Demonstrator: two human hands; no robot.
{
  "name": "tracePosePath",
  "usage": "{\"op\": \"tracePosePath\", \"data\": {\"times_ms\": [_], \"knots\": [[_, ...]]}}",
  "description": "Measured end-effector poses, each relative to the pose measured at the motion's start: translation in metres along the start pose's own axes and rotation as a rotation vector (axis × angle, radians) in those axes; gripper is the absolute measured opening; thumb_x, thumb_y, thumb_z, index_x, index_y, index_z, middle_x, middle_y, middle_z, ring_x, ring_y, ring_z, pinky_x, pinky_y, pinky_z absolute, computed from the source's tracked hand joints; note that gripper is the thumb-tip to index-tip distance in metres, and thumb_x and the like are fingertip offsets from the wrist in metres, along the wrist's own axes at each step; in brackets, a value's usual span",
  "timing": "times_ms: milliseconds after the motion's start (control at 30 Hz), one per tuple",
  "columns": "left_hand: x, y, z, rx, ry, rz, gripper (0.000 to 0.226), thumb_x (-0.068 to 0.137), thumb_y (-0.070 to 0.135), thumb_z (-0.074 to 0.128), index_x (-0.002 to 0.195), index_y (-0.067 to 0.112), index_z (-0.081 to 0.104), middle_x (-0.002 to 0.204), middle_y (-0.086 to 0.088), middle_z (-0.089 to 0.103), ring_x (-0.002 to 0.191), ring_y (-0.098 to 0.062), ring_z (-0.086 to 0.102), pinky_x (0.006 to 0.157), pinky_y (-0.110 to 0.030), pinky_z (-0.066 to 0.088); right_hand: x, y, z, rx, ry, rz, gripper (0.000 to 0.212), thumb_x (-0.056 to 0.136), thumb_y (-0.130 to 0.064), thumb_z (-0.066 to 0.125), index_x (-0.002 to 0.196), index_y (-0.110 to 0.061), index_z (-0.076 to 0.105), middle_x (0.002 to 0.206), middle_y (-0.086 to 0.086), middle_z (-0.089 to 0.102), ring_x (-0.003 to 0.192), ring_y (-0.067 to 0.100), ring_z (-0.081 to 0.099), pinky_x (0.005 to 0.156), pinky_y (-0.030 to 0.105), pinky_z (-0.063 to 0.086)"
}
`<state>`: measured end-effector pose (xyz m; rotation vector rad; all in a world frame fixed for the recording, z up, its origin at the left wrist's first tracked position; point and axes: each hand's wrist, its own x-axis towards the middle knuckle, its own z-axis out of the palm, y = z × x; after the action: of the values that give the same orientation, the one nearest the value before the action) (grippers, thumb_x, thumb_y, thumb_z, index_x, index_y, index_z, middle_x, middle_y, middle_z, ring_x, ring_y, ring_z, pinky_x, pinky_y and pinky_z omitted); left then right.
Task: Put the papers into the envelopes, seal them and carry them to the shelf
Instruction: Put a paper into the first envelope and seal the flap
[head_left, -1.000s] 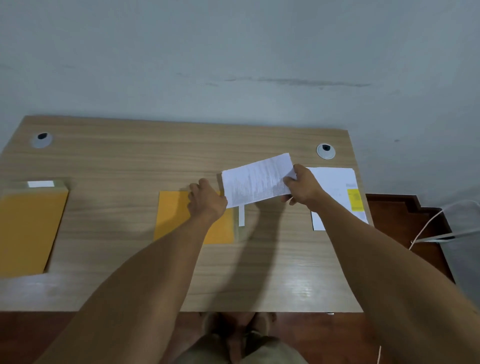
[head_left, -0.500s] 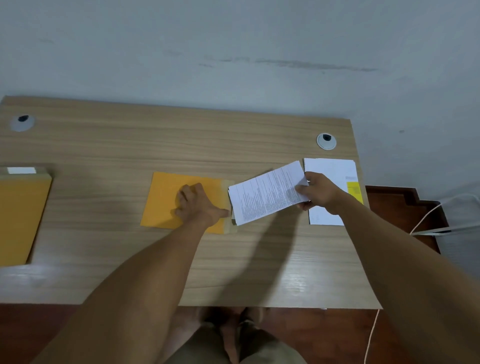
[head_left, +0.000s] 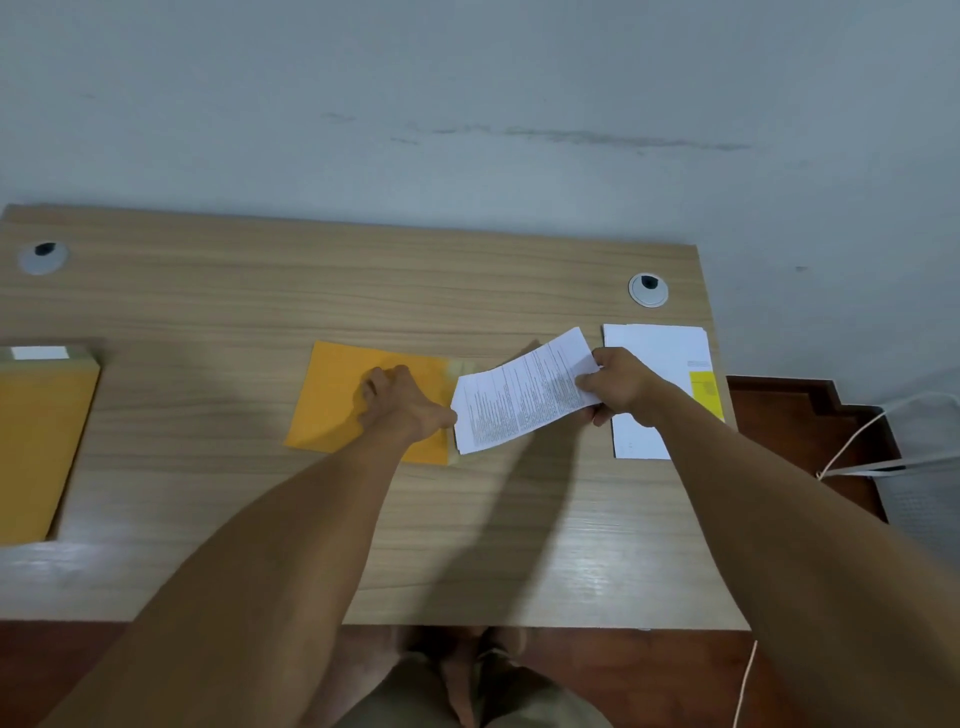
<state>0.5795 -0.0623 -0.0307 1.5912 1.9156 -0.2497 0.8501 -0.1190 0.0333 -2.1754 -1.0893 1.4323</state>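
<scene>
Left hand (head_left: 402, 402) presses flat on orange envelope (head_left: 337, 395); right hand (head_left: 621, 384) pinches printed paper (head_left: 524, 392), paper stack (head_left: 657, 348) at 3 o'clock.

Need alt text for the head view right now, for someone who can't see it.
The right hand holds a folded printed paper at the open end of an orange envelope that the left hand presses to the wooden desk. More white papers lie right, another envelope far left.

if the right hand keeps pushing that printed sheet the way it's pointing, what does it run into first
Probably the open end of the orange envelope, which the left hand pins down. The right hand holds the printed sheet angled there.
</scene>
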Motion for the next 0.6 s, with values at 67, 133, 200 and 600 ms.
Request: {"op": "tracePosePath", "data": {"times_ms": [67, 133, 200, 600], "knots": [[0.001, 0.005, -0.003, 0.017, -0.058, -0.001, 0.061, 0.056, 0.051, 0.071, 0.104, 0.017, 0.054, 0.141, -0.015, 0.039, 0.135, -0.031, 0.028, 0.082, -0.032, 0.035, -0.002, -0.006, 0.005, 0.026, 0.014, -0.002, 0.018, 0.095, 0.002, 0.043, 0.108, 0.001, 0.055, 0.079, 0.019, 0.062, 0.052, 0.028, 0.061, 0.048, 0.035, 0.056], [0.003, 0.01, -0.003, 0.043, -0.103, 0.011, 0.044, 0.052, 0.053, 0.061, 0.077, 0.019, 0.05, 0.133, -0.016, 0.052, 0.13, -0.031, 0.032, 0.076, -0.029, 0.031, -0.005, -0.012, 0.009, 0.07, 0.02, -0.009, 0.017, 0.096, 0.003, 0.042, 0.106, -0.004, 0.054, 0.076, 0.018, 0.061, 0.052, 0.027, 0.06, 0.052, 0.037, 0.058], [0.006, 0.014, -0.001, 0.041, -0.101, 0.044, 0.04, 0.054, 0.052, 0.058, 0.07, 0.018, 0.047, 0.13, -0.013, 0.056, 0.13, -0.029, 0.035, 0.075, -0.029, 0.033, -0.008, -0.017, 0.014, 0.096, 0.023, -0.024, 0.018, 0.096, 0.003, 0.042, 0.105, -0.007, 0.054, 0.075, 0.019, 0.063, 0.052, 0.025, 0.062, 0.058, 0.041, 0.061], [-0.02, 0.059, -0.01, -0.022, -0.04, 0.323, 0.022, 0.082, 0.04, 0.061, 0.07, 0.021, 0.058, 0.132, -0.004, 0.033, 0.119, -0.026, 0.034, 0.095, -0.043, 0.046, -0.018, -0.041, 0.049, 0.128, 0.084, -0.084, 0.016, 0.096, -0.002, 0.04, 0.102, -0.008, 0.054, 0.091, 0.019, 0.064, 0.056, 0.03, 0.064, 0.056, 0.048, 0.06]]}}
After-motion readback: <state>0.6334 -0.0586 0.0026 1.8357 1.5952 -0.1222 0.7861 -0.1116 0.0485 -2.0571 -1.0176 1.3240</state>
